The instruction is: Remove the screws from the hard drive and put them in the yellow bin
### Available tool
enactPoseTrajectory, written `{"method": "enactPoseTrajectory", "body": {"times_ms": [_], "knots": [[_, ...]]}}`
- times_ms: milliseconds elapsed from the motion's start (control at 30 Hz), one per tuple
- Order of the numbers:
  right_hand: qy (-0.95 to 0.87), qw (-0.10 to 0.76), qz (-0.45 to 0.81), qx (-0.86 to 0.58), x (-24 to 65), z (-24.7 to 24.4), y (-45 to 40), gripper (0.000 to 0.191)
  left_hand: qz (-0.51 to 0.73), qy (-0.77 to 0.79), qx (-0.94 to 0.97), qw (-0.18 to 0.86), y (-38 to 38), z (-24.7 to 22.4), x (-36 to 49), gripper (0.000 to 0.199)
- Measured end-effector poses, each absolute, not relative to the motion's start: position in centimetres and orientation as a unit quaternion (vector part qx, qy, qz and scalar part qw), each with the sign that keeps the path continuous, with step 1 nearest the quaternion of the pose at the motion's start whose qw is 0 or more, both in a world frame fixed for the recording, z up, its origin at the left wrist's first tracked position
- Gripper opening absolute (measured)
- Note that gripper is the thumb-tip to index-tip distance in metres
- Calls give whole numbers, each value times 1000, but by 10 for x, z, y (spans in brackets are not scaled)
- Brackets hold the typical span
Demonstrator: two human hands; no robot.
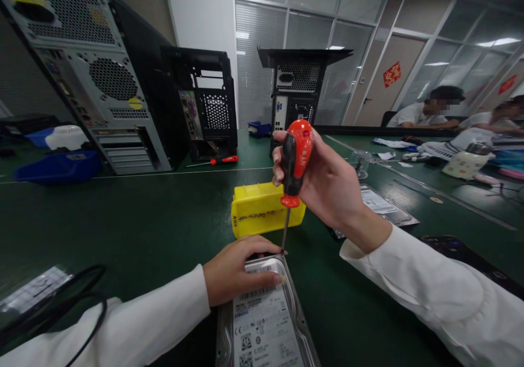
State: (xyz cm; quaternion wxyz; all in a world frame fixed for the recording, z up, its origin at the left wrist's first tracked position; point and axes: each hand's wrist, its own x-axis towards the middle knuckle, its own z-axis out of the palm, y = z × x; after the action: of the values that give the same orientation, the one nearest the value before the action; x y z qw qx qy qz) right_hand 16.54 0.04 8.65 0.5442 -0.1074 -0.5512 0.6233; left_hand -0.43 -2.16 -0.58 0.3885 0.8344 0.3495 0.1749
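Our landmark is the silver hard drive [266,323], label up on the green table [164,220] and cut off by the lower edge of the view. Our left hand [241,271] grips its far end, the thumb lying across the top of the label and the index finger reaching along the far edge to the right corner; we cannot see how the other fingers sit beneath.

Our right hand [329,184] is closed around the red and black handle of a screwdriver [297,162], above the drive's far right corner. The shaft points down, nearly upright, and its tip meets that corner, right beside our left fingertip.

Just beyond the drive stands a yellow bin [260,209], with dark writing on its near side. To the drive's right and farther off lies a second hard drive [379,203], partly behind our right wrist; nearer than that, also right, is a flat black object [470,258] by our white sleeve. Left of the drive we have a black cable [92,296] and a clear bag [36,288] with a pale label.

Well beyond the drive stand three computer cases, the large one [118,83] at far left, an open black one [210,105] and another [295,89] straight ahead. A second screwdriver [223,160] lies at the foot of the open black one. Two people sit far off to the drive's right.
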Motion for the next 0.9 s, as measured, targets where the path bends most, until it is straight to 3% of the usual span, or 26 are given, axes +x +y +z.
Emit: {"method": "enactPoseTrajectory", "body": {"times_ms": [133, 267, 433, 667, 900], "knots": [[-541, 557, 621, -106, 161, 87, -3, 39, 175, 348, 837, 384, -21, -6, -4, 40], [-556, 568, 592, -135, 157, 88, -5, 27, 173, 348, 838, 383, -22, -5, -5, 41], [-549, 588, 568, -174, 159, 86, -3, 25, 190, 341, 841, 375, -25, -3, -4, 37], [-544, 552, 617, -137, 163, 82, 3, 32, 192, 339, 843, 371, -27, -3, -2, 37], [-561, 562, 584, -166, 160, 85, 0, 25, 187, 334, 867, 318, -29, -2, -3, 34]]}}
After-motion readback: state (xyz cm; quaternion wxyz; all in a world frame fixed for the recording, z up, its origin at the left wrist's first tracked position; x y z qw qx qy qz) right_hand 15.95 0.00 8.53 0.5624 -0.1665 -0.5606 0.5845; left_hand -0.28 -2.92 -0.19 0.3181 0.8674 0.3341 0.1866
